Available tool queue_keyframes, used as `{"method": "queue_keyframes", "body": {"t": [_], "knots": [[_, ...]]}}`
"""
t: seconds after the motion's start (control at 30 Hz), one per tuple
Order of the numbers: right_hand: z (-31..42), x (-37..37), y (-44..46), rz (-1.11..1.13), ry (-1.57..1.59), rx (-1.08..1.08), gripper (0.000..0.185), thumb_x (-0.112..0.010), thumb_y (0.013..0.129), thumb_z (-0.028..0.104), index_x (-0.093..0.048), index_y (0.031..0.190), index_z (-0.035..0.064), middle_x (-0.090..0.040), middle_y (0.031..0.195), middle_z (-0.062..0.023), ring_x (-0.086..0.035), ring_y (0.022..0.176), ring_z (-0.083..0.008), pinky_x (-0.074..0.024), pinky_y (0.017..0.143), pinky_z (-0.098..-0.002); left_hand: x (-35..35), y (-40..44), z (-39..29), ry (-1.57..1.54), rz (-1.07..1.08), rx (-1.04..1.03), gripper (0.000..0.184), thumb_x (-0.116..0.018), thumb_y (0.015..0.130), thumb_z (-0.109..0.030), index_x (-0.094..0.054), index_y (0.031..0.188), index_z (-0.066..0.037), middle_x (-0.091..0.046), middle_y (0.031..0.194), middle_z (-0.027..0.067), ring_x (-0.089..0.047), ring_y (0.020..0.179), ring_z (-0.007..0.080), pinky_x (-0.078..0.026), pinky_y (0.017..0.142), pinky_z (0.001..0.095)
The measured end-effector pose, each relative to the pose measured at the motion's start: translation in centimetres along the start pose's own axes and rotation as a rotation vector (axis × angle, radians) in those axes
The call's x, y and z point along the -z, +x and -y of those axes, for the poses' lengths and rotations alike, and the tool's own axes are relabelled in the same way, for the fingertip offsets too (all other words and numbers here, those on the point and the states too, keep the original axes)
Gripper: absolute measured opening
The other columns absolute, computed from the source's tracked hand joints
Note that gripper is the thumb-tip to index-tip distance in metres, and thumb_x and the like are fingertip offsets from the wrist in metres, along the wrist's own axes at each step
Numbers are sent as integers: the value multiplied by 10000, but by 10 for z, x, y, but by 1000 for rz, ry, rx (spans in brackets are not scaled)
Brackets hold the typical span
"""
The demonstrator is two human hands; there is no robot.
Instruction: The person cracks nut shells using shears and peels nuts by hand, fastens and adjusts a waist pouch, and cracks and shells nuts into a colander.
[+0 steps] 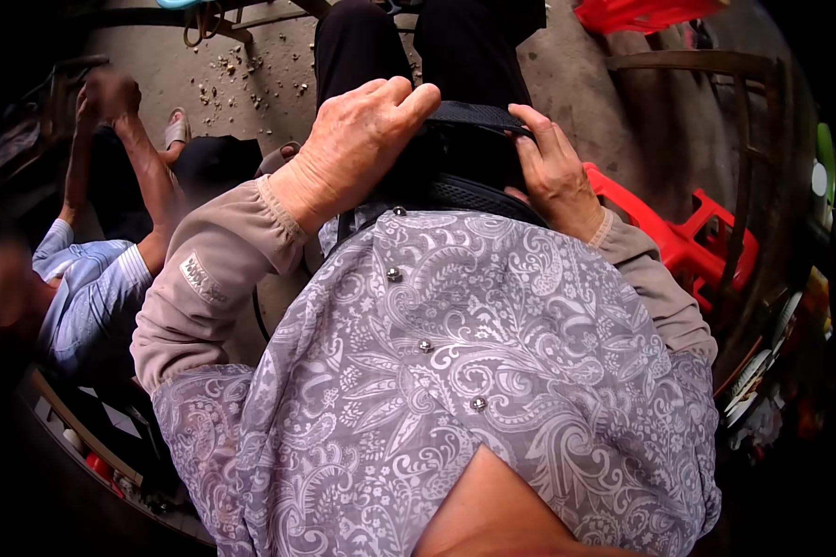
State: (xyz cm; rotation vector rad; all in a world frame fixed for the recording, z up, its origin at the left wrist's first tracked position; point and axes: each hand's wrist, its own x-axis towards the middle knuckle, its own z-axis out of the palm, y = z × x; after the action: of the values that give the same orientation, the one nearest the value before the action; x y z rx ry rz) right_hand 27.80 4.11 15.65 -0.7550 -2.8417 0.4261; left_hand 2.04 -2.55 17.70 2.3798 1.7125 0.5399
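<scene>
A black padded band with a mesh texture [478, 115] stretches between my hands above my lap. My left hand [358, 139] is closed at the band's left end, thumb along the top; its fingertips are hidden underneath. At the other end, my right hand [559, 176] has its fingers bent over the band's edge. A second black mesh band [483, 197] lies closer to my waist, against my patterned grey shirt [474, 316]. The dark gap between the two bands hides whether they belong to one bag or belt.
Another person in a light blue shirt [97, 288] sits at the left, hands raised. A red plastic stool [687, 232] stands to my right, near a wooden chair [748, 139]. A red plastic bag [646, 13] is at the top right. Small pale scraps [241, 84] litter the floor.
</scene>
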Motion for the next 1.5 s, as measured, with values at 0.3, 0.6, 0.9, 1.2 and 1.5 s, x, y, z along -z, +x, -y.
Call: {"method": "queue_keyframes", "body": {"t": [0.3,0.6,0.9,1.2,1.5], "knots": [[-5,-16,-3,-168,-135,1,508,-835,577,99,-602,1017,-3,-503,1349,-121,-595,1035,-255,-507,848,-350,-4,1,-2,108,-54,-161,196,-660,796,-54,-559,948,-127,-479,831,25,-568,754,157,-521,596,279],[-11,-29,-5,-318,-191,30,118,-650,826,20,-623,937,-10,-550,1297,-121,-628,992,-246,-531,835,-337,-12,-4,-11,182,-86,-53,256,-675,774,-97,-670,1026,-145,-516,904,28,-576,785,142,-528,585,256],[-10,-29,-2,-334,-204,-31,202,-689,789,53,-585,947,-17,-537,1280,-150,-618,1040,-286,-529,875,-362,-6,-7,-12,34,-78,-80,280,-688,785,-36,-658,1047,-130,-542,935,33,-620,831,160,-567,609,272],[-9,-22,-1,-241,-75,-55,367,-710,750,113,-558,1051,-34,-479,1317,-159,-584,1078,-323,-510,911,-388,12,-29,-11,48,-26,-34,245,-709,770,-39,-648,1000,-97,-566,826,20,-592,746,159,-530,566,282],[-12,-24,1,-228,-76,-34,302,-679,782,41,-557,1044,-46,-496,1280,-159,-588,1053,-317,-509,911,-398,-1,-35,-8,215,14,-70,186,-629,766,-98,-677,940,-52,-574,843,15,-593,736,147,-519,548,277]]}}
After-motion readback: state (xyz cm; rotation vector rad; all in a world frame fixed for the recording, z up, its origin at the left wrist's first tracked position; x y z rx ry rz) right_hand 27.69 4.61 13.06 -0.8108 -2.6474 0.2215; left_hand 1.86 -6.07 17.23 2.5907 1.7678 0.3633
